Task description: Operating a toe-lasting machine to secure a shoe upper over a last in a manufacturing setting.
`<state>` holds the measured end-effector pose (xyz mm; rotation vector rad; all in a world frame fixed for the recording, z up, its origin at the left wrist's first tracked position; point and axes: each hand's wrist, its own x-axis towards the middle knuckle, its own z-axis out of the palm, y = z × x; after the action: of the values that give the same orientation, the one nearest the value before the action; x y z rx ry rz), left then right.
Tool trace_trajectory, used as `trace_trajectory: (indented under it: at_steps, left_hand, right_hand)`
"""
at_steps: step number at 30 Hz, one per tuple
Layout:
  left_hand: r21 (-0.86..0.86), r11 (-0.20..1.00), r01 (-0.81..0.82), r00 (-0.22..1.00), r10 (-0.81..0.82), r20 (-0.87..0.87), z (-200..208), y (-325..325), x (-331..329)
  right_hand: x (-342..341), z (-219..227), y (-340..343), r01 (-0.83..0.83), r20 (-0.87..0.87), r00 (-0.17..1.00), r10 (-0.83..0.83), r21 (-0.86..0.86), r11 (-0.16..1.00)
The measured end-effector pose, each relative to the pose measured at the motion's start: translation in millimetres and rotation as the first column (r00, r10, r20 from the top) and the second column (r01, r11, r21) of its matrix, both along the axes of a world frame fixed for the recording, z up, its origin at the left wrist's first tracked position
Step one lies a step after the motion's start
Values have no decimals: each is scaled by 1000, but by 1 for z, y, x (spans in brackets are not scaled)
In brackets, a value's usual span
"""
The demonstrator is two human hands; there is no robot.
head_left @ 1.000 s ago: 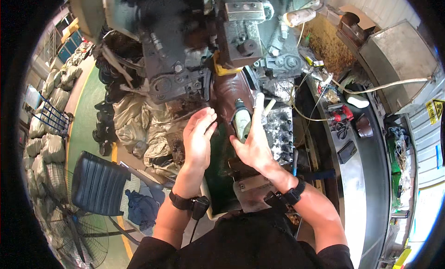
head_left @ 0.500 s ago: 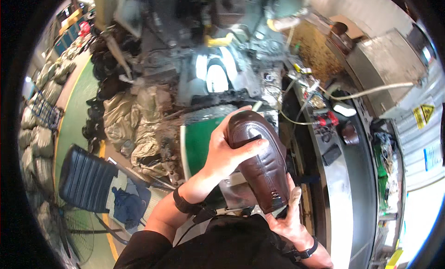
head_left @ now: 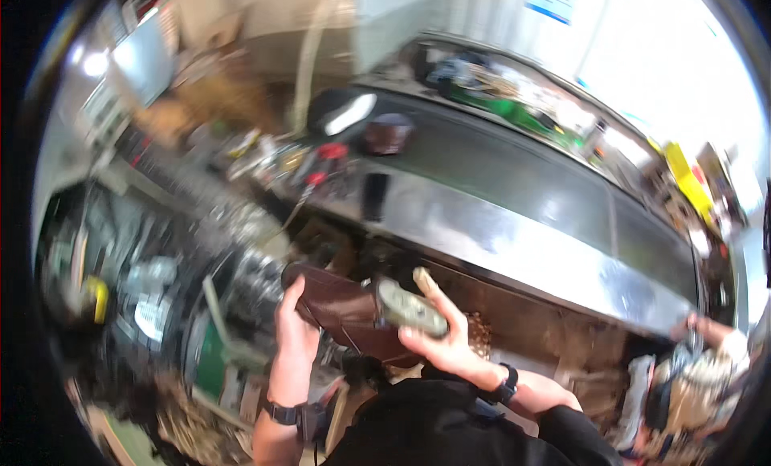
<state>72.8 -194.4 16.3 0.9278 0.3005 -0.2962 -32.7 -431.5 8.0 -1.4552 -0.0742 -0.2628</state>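
Observation:
A dark brown leather shoe upper lies tilted on its side between my hands, in front of my body. My left hand is closed on its toe end, thumb along the leather. From the opening protrudes the pale green end of a shoe last. My right hand grips that end, with the thumb on the near side and a finger with a pale covering on the far side. The other fingers of my right hand are hidden.
Ahead runs a dark conveyor belt with a metal edge. On it are a brown piece and a white shoe-shaped piece. A black flat object lies on the edge. Another person's hand shows far right. Blur hides machine details.
My view has swung right, from the machine toward the conveyor. The shoe upper has turned from upright, toe away, to lying sideways with the toe leftward, exposing the last's green end.

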Motion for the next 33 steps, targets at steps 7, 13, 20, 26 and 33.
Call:
trace_trajectory:
  at_steps: [7, 13, 20, 26, 33]
  left_hand:
    - [356, 854, 379, 925, -365, -108, -65, -101, 41]
    - [426, 837, 344, 935, -265, -235, -86, -113, 46]
    - [508, 766, 394, 908, -238, -344, -99, -123, 71]
    - [670, 553, 496, 838, -506, -202, -125, -198, 157]
    - [976, 199, 90, 688, -721, 83, -136, -262, 336]
  right_hand:
    - [2, -87, -280, 619, -551, 768, -326, 506, 601]
    - [-82, -135, -612, 922, -513, 156, -844, 383, -62]
    - [37, -225, -548, 883, -104, 434, -895, -146, 446]
    - [127, -172, -257, 23, -16, 997, -73, -861, 509]
    - [56, -181, -270, -13, -68, 996, -65, -782, 623]
